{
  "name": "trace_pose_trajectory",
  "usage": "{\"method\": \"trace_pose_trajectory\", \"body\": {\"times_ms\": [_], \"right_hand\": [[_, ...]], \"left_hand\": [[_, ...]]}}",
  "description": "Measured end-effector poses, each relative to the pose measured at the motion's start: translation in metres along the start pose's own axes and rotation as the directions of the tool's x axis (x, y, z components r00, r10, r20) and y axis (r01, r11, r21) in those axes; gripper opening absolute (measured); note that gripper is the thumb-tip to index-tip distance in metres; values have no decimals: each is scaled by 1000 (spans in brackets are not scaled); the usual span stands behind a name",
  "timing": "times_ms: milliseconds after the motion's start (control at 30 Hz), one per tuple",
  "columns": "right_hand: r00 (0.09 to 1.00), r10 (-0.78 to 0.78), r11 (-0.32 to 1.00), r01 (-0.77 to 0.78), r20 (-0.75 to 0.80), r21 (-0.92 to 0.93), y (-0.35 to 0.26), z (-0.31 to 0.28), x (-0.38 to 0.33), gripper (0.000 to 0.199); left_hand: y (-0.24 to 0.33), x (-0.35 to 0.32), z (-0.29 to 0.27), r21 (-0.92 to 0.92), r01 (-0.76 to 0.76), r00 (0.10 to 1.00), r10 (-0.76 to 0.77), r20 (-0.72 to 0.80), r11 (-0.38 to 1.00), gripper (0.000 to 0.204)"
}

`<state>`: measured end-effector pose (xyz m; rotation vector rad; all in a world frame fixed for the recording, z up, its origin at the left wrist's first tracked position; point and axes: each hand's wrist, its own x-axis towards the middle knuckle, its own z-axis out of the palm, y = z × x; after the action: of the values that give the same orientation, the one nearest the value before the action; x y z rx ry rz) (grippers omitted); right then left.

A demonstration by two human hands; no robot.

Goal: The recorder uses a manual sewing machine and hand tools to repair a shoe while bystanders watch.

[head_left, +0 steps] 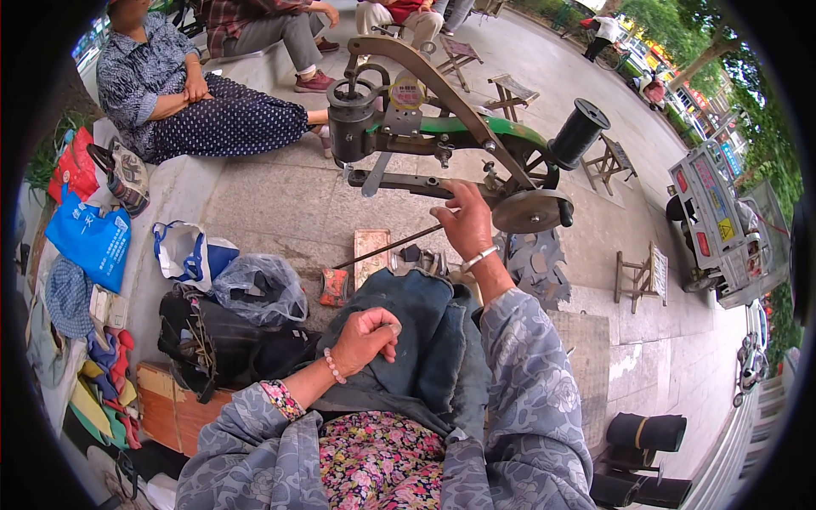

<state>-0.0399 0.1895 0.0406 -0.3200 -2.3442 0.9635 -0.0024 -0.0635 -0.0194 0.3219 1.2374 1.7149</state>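
My left hand (365, 337), with a beaded bracelet at the wrist, is held over the dark blue denim cloth (399, 314) on my lap. Its fingers are curled together in a pinch; anything between them is too small to make out. Ahead stands a hand-cranked sewing machine (438, 127) with a green body, a long curved lever and a spool of black thread (580, 133). My right hand (463, 223), a silver bangle on its wrist, reaches to the machine's narrow lower arm (391, 181). Fingertips rest at that arm, thumb apart. A thin dark rod (387, 248) slants beside the thumb.
A tray of small parts (371, 251) and dark sheet scraps (537, 268) lie beneath the machine. Bags, including a clear plastic bag (261, 289), sit at left. A seated person (204, 102) is close by at far left. Folding stools (643, 276) and a three-wheeled vehicle (722, 225) stand at right.
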Motion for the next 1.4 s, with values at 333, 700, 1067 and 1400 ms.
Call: {"method": "trace_pose_trajectory", "body": {"times_ms": [333,700,1067,1400], "right_hand": [[996,-62,876,85,64,-474,11,37,48,19],[984,-168,955,149,-54,-257,-7,15,17,21],[826,311,-146,-447,470,883,-61,-52,-130,26],[855,152,-519,-358,496,776,-78,-30,-188,31]], "left_hand": [[7,5,-14,-46,-24,999,26,44,999,7],[-3,-9,-13,-48,-40,998,43,49,998,9],[22,-15,1,19,-137,980,139,-145,990,8],[71,-48,63,514,-483,843,535,54,709,3]]}}
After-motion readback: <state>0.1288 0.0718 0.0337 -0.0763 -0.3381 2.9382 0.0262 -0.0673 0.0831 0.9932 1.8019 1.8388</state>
